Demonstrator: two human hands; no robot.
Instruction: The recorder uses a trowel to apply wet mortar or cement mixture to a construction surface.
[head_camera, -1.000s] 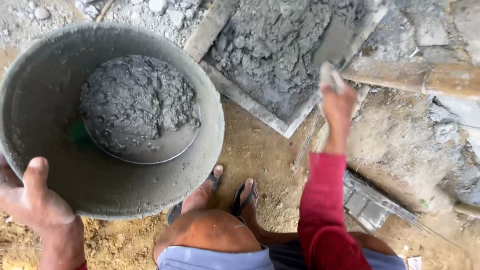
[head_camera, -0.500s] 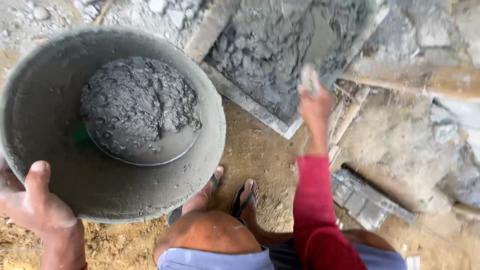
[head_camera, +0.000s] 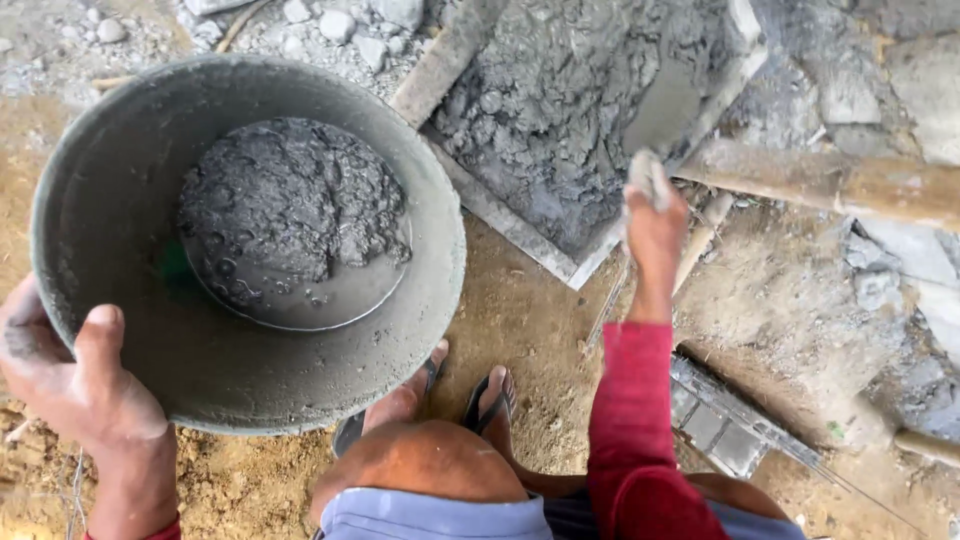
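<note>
Right hand (head_camera: 655, 225) swung left clutching a trowel handle (head_camera: 648, 178); left hand (head_camera: 75, 385) grips the heavy, mortar-filled bucket (head_camera: 120, 230) by its rim.

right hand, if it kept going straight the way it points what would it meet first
Most likely the wet mortar heaped on the flat board just ahead of the right hand. Depth is hard to judge from above, so it may reach the board's near edge first.

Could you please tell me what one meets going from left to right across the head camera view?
Left hand on the rim → grey bucket of wet cement → sandalled feet → flat board of mortar → right hand gripping a tool handle → wooden beam.
</note>
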